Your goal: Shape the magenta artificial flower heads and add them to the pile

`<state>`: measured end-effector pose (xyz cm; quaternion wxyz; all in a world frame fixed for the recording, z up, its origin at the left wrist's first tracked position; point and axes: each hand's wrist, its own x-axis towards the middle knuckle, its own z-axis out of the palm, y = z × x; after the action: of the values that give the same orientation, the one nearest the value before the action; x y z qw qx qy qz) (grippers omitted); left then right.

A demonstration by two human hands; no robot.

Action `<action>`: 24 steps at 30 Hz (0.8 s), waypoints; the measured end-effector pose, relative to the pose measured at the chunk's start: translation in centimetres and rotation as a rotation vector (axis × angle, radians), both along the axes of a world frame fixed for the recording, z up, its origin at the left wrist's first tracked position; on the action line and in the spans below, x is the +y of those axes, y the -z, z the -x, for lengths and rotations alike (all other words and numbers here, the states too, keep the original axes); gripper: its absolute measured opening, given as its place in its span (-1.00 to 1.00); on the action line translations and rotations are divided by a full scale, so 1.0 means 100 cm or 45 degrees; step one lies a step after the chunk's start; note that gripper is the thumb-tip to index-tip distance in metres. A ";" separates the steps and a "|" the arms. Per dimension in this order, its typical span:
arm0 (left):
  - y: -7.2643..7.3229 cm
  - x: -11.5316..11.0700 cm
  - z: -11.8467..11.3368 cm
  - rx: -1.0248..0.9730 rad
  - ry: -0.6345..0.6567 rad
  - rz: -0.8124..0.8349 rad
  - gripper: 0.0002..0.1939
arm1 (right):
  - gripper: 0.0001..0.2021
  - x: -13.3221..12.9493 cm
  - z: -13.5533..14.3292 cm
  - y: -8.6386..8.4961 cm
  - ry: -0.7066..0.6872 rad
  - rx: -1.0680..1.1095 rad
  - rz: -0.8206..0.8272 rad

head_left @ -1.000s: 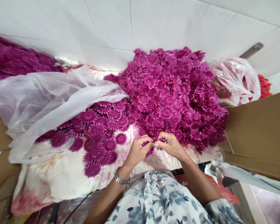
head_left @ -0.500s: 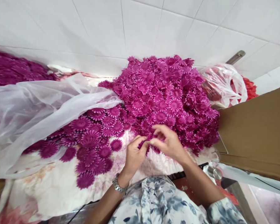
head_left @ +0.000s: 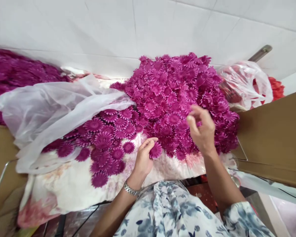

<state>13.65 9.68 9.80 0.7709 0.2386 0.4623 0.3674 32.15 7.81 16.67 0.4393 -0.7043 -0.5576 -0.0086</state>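
Note:
My left hand [head_left: 145,157] is closed on a magenta artificial flower head [head_left: 156,150], pinched between thumb and fingers above the cloth. To the right, my right hand [head_left: 202,130] hovers in front of a big heap of similar magenta flower heads [head_left: 162,95]. Its fingers are bent, the thumb stands apart from them, and I see nothing held. Flatter flower heads [head_left: 103,140] lie in stacks and singly left of my left hand, one [head_left: 128,147] by itself close by.
Translucent plastic sheeting [head_left: 64,108] covers part of the flowers at left. More magenta pieces [head_left: 19,79] pile up behind it. A floral cloth [head_left: 71,187] lies underneath. At right are a cardboard box [head_left: 273,138] and a plastic bag [head_left: 246,84] with red contents. A tiled wall [head_left: 108,29] rises behind.
My right hand has left my left hand and moved right and up toward the heap. The flower in my left hand now shows its face. The view has shifted slightly.

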 end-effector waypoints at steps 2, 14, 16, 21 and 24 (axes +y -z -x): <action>-0.005 0.000 0.000 -0.115 0.021 0.057 -0.79 | -0.85 -0.012 0.027 0.020 -0.307 0.021 0.172; -0.005 -0.005 -0.003 -0.138 -0.186 0.114 -0.75 | -0.90 -0.030 0.055 0.049 -0.461 0.012 0.355; -0.004 -0.005 -0.003 -0.093 -0.205 0.089 -0.77 | -0.94 -0.031 0.059 0.052 -0.420 -0.041 0.311; -0.002 -0.006 -0.002 -0.040 -0.186 0.073 -0.75 | -0.94 -0.031 0.064 0.065 -0.348 -0.244 0.251; 0.000 -0.008 -0.002 -0.148 -0.048 0.125 -0.68 | -0.90 -0.031 0.061 0.069 -0.361 -0.294 0.273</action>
<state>13.90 8.91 9.83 0.8002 0.1700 0.4386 0.3721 26.04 4.73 9.80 0.2920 -0.6559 -0.6953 0.0321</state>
